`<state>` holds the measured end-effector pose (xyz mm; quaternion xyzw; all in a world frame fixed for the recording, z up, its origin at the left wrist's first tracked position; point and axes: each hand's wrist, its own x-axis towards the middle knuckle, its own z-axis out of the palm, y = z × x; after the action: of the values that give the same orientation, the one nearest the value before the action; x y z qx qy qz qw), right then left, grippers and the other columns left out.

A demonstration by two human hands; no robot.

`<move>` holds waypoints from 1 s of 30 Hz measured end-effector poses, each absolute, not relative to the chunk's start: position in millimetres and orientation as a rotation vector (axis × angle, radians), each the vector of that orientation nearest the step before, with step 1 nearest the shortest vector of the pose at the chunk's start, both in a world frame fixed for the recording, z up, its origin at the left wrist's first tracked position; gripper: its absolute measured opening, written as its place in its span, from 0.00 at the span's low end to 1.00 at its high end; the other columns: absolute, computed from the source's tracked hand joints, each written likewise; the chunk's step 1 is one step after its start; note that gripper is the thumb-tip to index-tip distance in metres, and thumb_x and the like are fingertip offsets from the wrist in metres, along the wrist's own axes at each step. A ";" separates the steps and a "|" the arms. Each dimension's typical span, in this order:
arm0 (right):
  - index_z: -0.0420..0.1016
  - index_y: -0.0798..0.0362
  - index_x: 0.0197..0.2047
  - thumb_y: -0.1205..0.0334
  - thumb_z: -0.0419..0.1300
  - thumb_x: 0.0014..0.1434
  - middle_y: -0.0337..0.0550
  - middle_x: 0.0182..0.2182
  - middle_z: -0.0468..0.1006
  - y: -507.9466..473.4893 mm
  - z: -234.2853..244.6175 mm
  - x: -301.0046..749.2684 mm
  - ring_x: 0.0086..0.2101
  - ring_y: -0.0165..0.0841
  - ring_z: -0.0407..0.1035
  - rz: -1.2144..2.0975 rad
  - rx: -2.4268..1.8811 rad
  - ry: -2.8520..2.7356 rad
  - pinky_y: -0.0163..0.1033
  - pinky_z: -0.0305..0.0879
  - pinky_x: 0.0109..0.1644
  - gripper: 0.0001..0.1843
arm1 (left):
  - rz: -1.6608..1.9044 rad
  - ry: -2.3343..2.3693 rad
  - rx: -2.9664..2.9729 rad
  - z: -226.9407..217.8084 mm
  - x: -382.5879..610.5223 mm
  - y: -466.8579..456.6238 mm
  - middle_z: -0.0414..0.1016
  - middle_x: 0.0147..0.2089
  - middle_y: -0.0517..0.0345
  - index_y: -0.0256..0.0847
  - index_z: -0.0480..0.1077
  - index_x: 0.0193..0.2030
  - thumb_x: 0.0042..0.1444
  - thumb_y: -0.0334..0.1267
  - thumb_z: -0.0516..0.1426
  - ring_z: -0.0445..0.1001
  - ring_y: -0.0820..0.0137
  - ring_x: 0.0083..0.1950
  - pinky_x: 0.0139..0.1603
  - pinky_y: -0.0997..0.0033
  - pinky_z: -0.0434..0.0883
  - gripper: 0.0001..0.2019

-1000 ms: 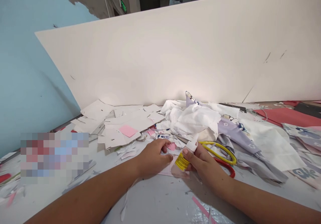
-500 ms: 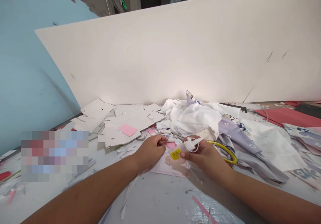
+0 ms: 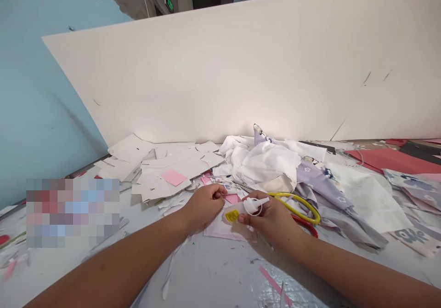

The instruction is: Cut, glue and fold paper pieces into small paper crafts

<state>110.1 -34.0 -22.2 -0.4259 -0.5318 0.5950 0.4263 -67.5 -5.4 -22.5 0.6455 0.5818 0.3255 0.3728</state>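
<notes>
Pale blue wall (image 3: 34, 96) and a big white board (image 3: 241, 78) leaning at the back closed off a table (image 3: 213, 271) littered with offcuts: white paper scraps (image 3: 161, 172) with a pink square (image 3: 173, 177) on top, a heap of white fabric (image 3: 267, 163), and lilac printed cloth (image 3: 315, 174) trailing to the right.

Over a pale pink sheet (image 3: 218, 231) at the table's middle, the right hand (image 3: 275, 218) held a small glue bottle (image 3: 241, 209). It lay almost level, yellow label toward the left hand (image 3: 203, 205) and white nozzle toward the yellow-handled scissors (image 3: 301, 203) just behind.

The likeliest trouble seemed to be a drip. With the bottle on its side and squeezed between thumb and fingers, any open tip could have let glue fall on the sheet, the cloth or the skin. Loose scraps crowded so close that one might have stuck where it was not wanted. The scissors lay near enough for the right wrist to knock them.

Both forearms came in low from the near edge and met at the middle. The right fingers were clamped round the glue bottle, thumb under the label. The left hand rested knuckles-up, its fingers curled with thumb and forefinger tips drawn together beside a small pink scrap (image 3: 233, 199). Whether they pinched anything could not be told.
</notes>
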 end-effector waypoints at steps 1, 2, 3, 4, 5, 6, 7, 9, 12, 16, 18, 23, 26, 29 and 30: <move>0.63 0.52 0.29 0.64 0.67 0.41 0.30 0.19 0.71 -33.9 -22.6 110.5 0.19 0.28 0.64 1.485 -1.059 -1.348 0.31 0.60 0.19 0.16 | 0.835 1.492 1.658 -22.9 -67.5 -5.3 0.68 0.30 0.60 0.41 0.69 0.37 0.45 0.34 0.52 0.65 0.73 0.30 0.28 0.76 0.64 0.11; 0.63 0.52 0.30 0.64 0.67 0.41 0.30 0.19 0.71 -33.9 -22.8 111.2 0.19 0.27 0.64 1.476 -1.055 -1.365 0.31 0.60 0.19 0.15 | 0.836 1.493 1.662 -23.4 -67.5 -5.3 0.68 0.30 0.60 0.41 0.70 0.37 0.45 0.34 0.52 0.65 0.73 0.30 0.29 0.76 0.64 0.11; 0.64 0.52 0.31 0.64 0.66 0.42 0.31 0.20 0.71 -34.1 -22.5 112.0 0.20 0.27 0.64 1.462 -1.051 -1.378 0.31 0.60 0.19 0.15 | 0.838 1.493 1.667 -23.9 -67.5 -5.1 0.68 0.29 0.60 0.41 0.70 0.37 0.45 0.35 0.52 0.65 0.73 0.30 0.29 0.76 0.64 0.11; 0.64 0.52 0.32 0.64 0.66 0.43 0.31 0.20 0.71 -34.3 -21.9 112.9 0.20 0.27 0.64 1.447 -1.043 -1.384 0.31 0.61 0.20 0.15 | 0.840 1.493 1.671 -24.4 -67.5 -4.9 0.68 0.29 0.60 0.41 0.70 0.37 0.45 0.35 0.52 0.65 0.73 0.30 0.29 0.76 0.64 0.11; 0.64 0.52 0.33 0.63 0.65 0.45 0.32 0.21 0.71 -34.6 -21.1 113.8 0.21 0.27 0.64 1.429 -1.032 -1.388 0.32 0.61 0.21 0.14 | 0.843 1.492 1.676 -25.0 -67.5 -4.7 0.68 0.30 0.60 0.41 0.69 0.37 0.46 0.35 0.52 0.65 0.73 0.30 0.30 0.76 0.64 0.11; 0.64 0.52 0.33 0.63 0.65 0.46 0.33 0.22 0.71 -34.9 -20.2 114.5 0.22 0.28 0.64 1.409 -1.022 -1.392 0.32 0.61 0.22 0.13 | 0.847 1.490 1.680 -25.5 -67.5 -4.5 0.67 0.30 0.60 0.41 0.69 0.37 0.46 0.35 0.52 0.65 0.73 0.30 0.30 0.75 0.64 0.11; 0.64 0.52 0.32 0.62 0.64 0.46 0.33 0.22 0.71 -35.2 -19.7 115.1 0.22 0.28 0.65 1.389 -1.015 -1.394 0.32 0.61 0.23 0.13 | 0.849 1.487 1.684 -25.9 -67.6 -4.2 0.67 0.30 0.60 0.41 0.69 0.37 0.46 0.35 0.52 0.65 0.73 0.30 0.30 0.75 0.65 0.11; 0.64 0.52 0.31 0.62 0.64 0.46 0.34 0.23 0.71 -35.7 -20.0 115.5 0.24 0.30 0.66 1.369 -1.012 -1.405 0.33 0.62 0.25 0.12 | 0.849 1.480 1.691 -26.5 -67.9 -3.8 0.67 0.30 0.60 0.41 0.69 0.37 0.46 0.35 0.51 0.65 0.73 0.30 0.30 0.75 0.64 0.11; 0.64 0.51 0.31 0.62 0.64 0.46 0.32 0.22 0.71 -35.9 -23.6 114.9 0.24 0.30 0.66 1.378 -1.039 -1.453 0.34 0.62 0.26 0.12 | 0.842 1.472 1.697 -26.5 -68.6 -3.6 0.67 0.29 0.61 0.41 0.69 0.37 0.45 0.35 0.52 0.65 0.73 0.30 0.29 0.75 0.64 0.11; 0.64 0.51 0.32 0.61 0.64 0.47 0.30 0.21 0.70 -37.5 -26.2 115.3 0.23 0.29 0.65 1.386 -1.066 -1.521 0.33 0.61 0.26 0.12 | 0.833 1.457 1.702 -24.9 -68.9 -4.1 0.67 0.30 0.61 0.41 0.69 0.37 0.46 0.35 0.51 0.65 0.73 0.30 0.29 0.76 0.63 0.11; 0.65 0.51 0.35 0.62 0.64 0.47 0.32 0.22 0.71 -39.1 -25.0 116.5 0.24 0.30 0.67 1.364 -1.093 -1.550 0.34 0.62 0.27 0.13 | 0.826 1.446 1.711 -23.7 -69.0 -4.3 0.67 0.30 0.62 0.42 0.69 0.37 0.46 0.35 0.51 0.65 0.73 0.30 0.29 0.76 0.63 0.11; 0.68 0.52 0.35 0.60 0.65 0.45 0.35 0.25 0.73 -43.9 -19.0 118.7 0.28 0.33 0.68 1.151 -1.127 -1.583 0.37 0.64 0.32 0.13 | 0.816 1.452 1.731 -22.6 -69.9 -4.0 0.67 0.30 0.62 0.42 0.69 0.37 0.46 0.36 0.52 0.65 0.72 0.31 0.31 0.75 0.63 0.11; 0.67 0.52 0.33 0.59 0.65 0.44 0.35 0.25 0.73 -45.2 -17.3 117.3 0.28 0.33 0.68 1.222 -1.110 -1.566 0.37 0.64 0.32 0.14 | 0.814 1.454 1.732 -23.8 -70.4 -3.6 0.67 0.30 0.62 0.42 0.69 0.37 0.46 0.36 0.52 0.65 0.72 0.31 0.31 0.75 0.63 0.11; 0.65 0.51 0.34 0.61 0.65 0.43 0.32 0.23 0.72 -44.6 -19.0 116.1 0.25 0.31 0.68 1.389 -1.094 -1.535 0.36 0.64 0.30 0.15 | 0.819 1.445 1.737 -25.3 -70.5 -3.3 0.67 0.30 0.63 0.43 0.69 0.37 0.47 0.36 0.51 0.64 0.73 0.30 0.31 0.75 0.63 0.10; 0.65 0.51 0.34 0.62 0.65 0.43 0.32 0.22 0.72 -44.2 -19.9 116.2 0.25 0.31 0.67 1.415 -1.082 -1.530 0.35 0.63 0.29 0.15 | 0.821 1.442 1.740 -25.5 -70.5 -3.2 0.66 0.30 0.63 0.43 0.69 0.37 0.47 0.36 0.51 0.64 0.73 0.30 0.31 0.75 0.63 0.10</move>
<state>116.2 -44.2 -19.9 -0.4251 -0.6010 0.5558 0.3864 -70.5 -3.2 -25.5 0.6752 0.5593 0.3186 0.3603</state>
